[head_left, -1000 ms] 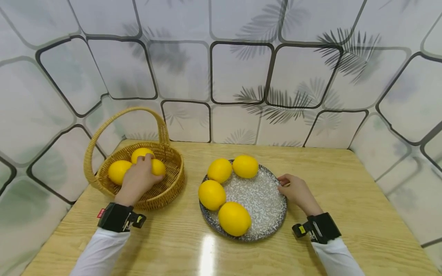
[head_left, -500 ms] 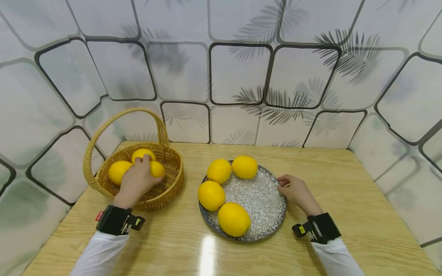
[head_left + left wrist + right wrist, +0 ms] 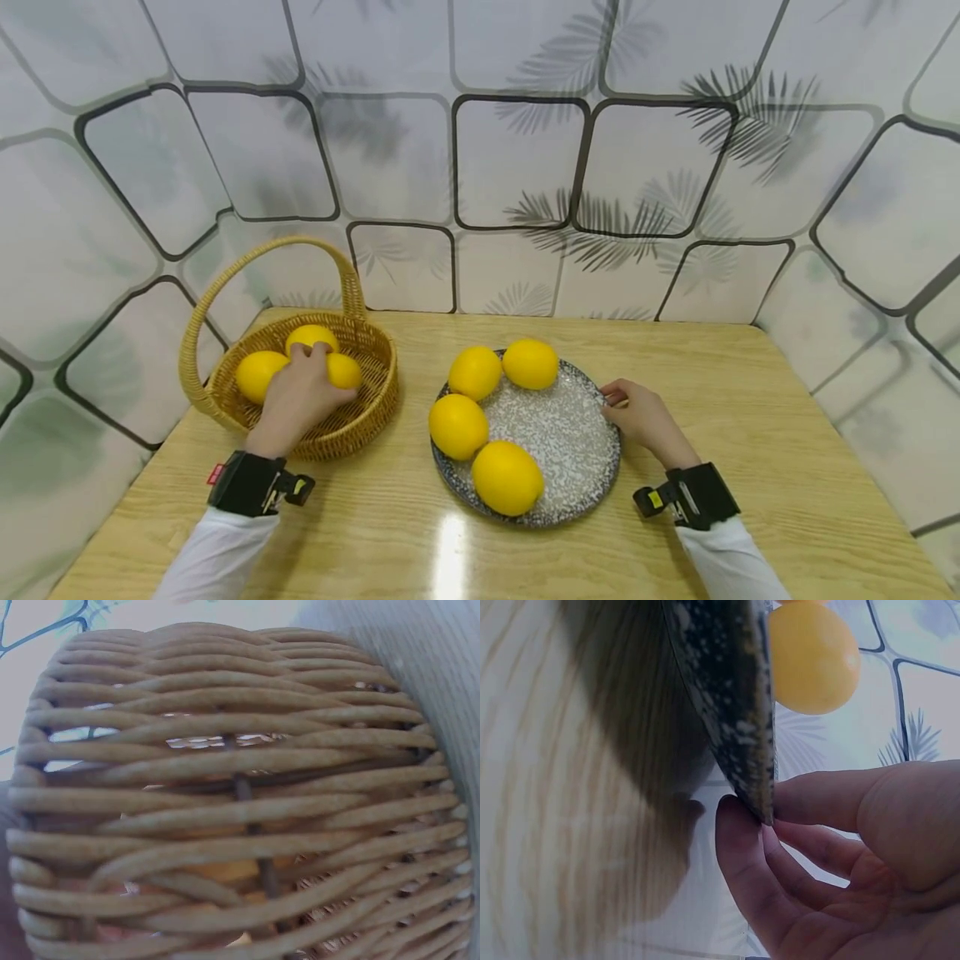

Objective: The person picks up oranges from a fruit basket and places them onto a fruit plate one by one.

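Almost nothing has shifted: the left hand's grip [image 3: 297,397] curls round a yellow oval lemon [image 3: 344,372], seemingly unlifted, in the surrounding golden wicker basket [image 3: 367,425]; further right, the right hand [image 3: 641,419] pinches a round speckled-grey plate [image 3: 562,433].

Pale wood-grain table [image 3: 765,417]; leaf-patterned grey-white backdrop [image 3: 517,158] behind it

The head view faces forward and down across the pale wooden table [image 3: 750,400]. The tan woven-wicker basket [image 3: 247,760] at its eight o'clock nearly fills the left wrist view. The right wrist view, rolled with the table toward nine o'clock, meets the round grey-speckled plate [image 3: 712,667] edge-on, close up; the head view shares it from above.
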The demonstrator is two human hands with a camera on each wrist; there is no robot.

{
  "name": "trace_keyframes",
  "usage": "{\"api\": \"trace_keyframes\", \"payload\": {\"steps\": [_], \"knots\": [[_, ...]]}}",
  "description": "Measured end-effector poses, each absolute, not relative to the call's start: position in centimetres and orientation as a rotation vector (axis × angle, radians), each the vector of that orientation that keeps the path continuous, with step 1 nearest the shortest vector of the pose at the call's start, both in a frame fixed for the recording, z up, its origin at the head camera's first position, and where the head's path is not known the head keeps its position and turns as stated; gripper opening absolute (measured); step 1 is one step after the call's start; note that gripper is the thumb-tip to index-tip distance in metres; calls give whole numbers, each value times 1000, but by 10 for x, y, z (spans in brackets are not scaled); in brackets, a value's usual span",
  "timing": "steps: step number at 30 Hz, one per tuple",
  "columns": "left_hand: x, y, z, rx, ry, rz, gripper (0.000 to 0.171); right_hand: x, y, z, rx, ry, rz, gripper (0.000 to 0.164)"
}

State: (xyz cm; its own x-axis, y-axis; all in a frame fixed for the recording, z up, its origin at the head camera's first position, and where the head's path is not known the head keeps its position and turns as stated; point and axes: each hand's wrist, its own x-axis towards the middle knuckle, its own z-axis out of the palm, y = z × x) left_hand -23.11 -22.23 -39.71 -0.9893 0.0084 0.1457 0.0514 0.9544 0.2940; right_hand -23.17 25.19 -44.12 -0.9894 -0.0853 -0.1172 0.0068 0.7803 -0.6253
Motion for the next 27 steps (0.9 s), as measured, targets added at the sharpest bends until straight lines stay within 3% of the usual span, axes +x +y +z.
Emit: {"api": "trace_keyframes", "payload": {"steps": [27], "knots": [[-215, -164, -371, -213, -2709, -593, 80, -230, 251, -441, -41, 2821, -1015, 37]]}}
